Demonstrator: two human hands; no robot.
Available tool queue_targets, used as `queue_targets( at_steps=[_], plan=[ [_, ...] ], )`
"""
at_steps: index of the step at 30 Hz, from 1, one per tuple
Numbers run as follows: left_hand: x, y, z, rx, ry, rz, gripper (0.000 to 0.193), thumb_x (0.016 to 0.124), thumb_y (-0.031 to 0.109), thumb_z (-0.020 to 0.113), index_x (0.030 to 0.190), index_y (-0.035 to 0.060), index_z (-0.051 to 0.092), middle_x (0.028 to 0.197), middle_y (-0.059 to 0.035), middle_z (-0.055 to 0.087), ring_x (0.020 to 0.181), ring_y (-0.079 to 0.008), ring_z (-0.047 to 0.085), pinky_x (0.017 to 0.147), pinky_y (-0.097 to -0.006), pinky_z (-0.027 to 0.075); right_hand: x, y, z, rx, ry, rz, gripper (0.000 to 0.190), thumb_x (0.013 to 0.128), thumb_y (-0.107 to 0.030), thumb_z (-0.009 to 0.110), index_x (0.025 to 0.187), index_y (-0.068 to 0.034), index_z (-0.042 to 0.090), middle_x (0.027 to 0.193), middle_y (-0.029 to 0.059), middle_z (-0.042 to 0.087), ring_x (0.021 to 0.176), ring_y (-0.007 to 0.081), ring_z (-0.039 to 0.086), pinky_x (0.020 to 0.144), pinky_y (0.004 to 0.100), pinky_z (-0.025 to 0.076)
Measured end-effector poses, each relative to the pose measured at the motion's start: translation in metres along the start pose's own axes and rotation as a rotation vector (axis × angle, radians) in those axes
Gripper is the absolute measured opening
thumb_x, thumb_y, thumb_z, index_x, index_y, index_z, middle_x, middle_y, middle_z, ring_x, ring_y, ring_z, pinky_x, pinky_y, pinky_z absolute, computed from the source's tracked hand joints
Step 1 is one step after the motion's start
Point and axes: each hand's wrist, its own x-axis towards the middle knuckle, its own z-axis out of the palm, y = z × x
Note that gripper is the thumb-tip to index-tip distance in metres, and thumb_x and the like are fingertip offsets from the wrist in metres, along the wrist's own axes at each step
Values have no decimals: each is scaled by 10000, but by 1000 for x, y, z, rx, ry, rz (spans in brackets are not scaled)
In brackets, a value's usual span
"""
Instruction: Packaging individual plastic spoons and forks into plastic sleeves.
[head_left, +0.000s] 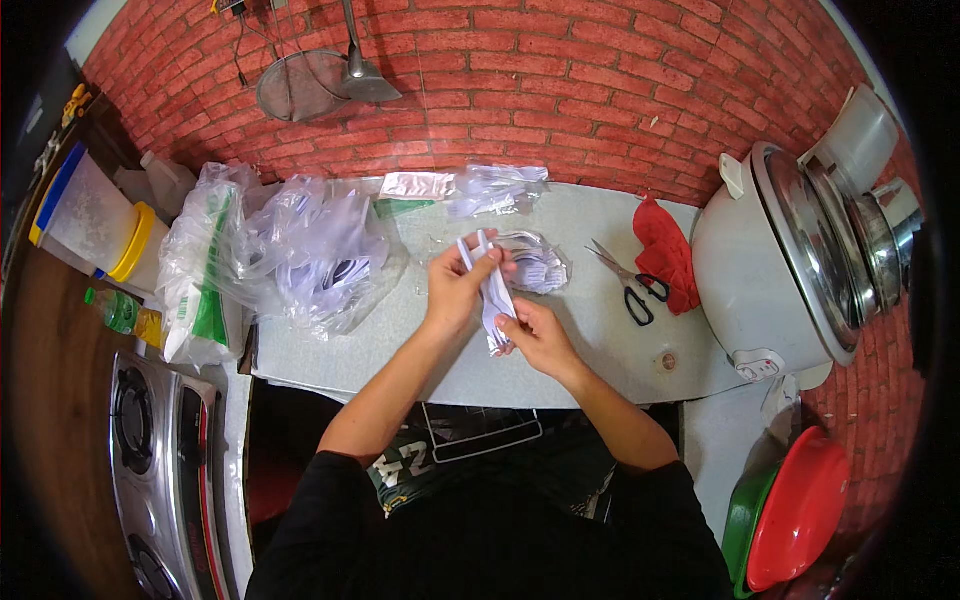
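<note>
Over the middle of the counter, my left hand (452, 289) pinches the handle ends of white plastic cutlery (495, 298), with at least one fork among the pieces. Two handles stick up past the left fingers. Lower down, my right hand (541, 339) grips the fork-head end, where something shiny like clear film shows. Just behind the hands lies a clear-wrapped bundle of white plastic forks (551, 276). Another clear pack of white cutlery (499, 189) rests near the wall. To the left, a large clear plastic bag (341, 262) holds more white plastic pieces.
Black-handled scissors (637, 300) lie open beside a red cloth (664, 255). A large rice cooker (739, 270) stands at right, above red (802, 510) and green basins (746, 517). At left are a gas stove (161, 465), a green-white bag (199, 307) and a bottle (120, 315).
</note>
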Motion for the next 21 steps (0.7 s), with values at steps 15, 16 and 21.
queue_targets(
  at_steps=[15, 16, 21],
  plan=[
    [50, 15, -27, 1668, -249, 918, 536, 901, 321, 568, 1319, -2, 479, 1432, -181, 413, 1360, -344, 342, 1062, -540, 284, 93, -61, -82, -574, 46, -38, 190, 923, -163, 586, 936, 21, 631, 643, 109, 611, 536, 190, 619, 520, 338, 472],
    [52, 16, -23, 1717, -265, 889, 567, 912, 337, 545, 1349, -8, 440, 1462, -190, 368, 1372, -346, 320, 1067, -542, 276, 105, -59, -86, -683, 112, -251, 199, 912, -168, 595, 948, 22, 638, 681, 144, 626, 606, 260, 634, 574, 366, 479],
    [77, -8, -37, 1776, -289, 851, 572, 886, 240, 547, 1381, -3, 396, 1488, -192, 320, 1367, -367, 308, 1091, -513, 271, 143, -35, -106, -940, 166, -640, 197, 872, -130, 595, 1012, -15, 673, 889, 184, 651, 861, 369, 622, 744, 421, 498]
  ],
)
